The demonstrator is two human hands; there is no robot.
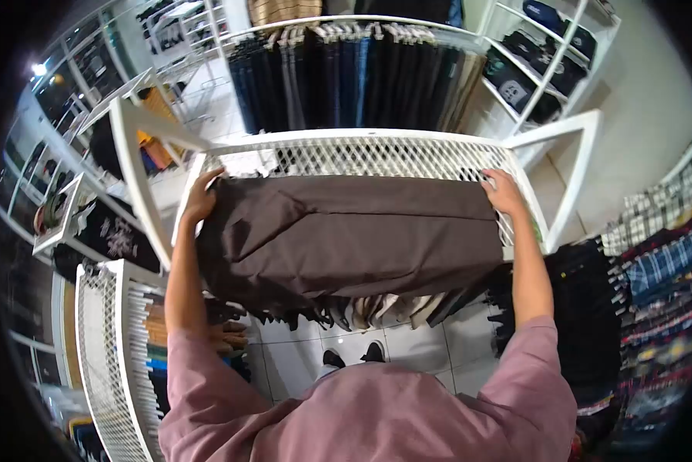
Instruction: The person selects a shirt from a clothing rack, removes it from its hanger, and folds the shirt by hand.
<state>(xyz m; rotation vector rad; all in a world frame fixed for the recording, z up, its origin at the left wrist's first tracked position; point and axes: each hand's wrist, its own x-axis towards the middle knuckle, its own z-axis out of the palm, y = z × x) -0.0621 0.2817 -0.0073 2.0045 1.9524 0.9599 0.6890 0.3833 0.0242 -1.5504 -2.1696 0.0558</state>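
A dark brown garment (369, 239), which looks like a pair of trousers, lies stretched sideways across the white mesh rack top (376, 156). Creases and a bulge show on its left part, and a long fold line runs along its upper half. My left hand (201, 196) grips its far left corner, fingers curled at the edge. At the far right corner, my right hand (503, 192) holds the cloth between thumb and fingers. The near edge of the garment hangs over the front of the rack.
Hanging clothes (376, 308) show below the rack's near side. Upright white frames (142, 185) rise at both ends. Trousers on a rail (346, 81) stand beyond. A second mesh rack (103, 346) is at left, plaid shirts (661, 269) at right, shelves (542, 58) at back right.
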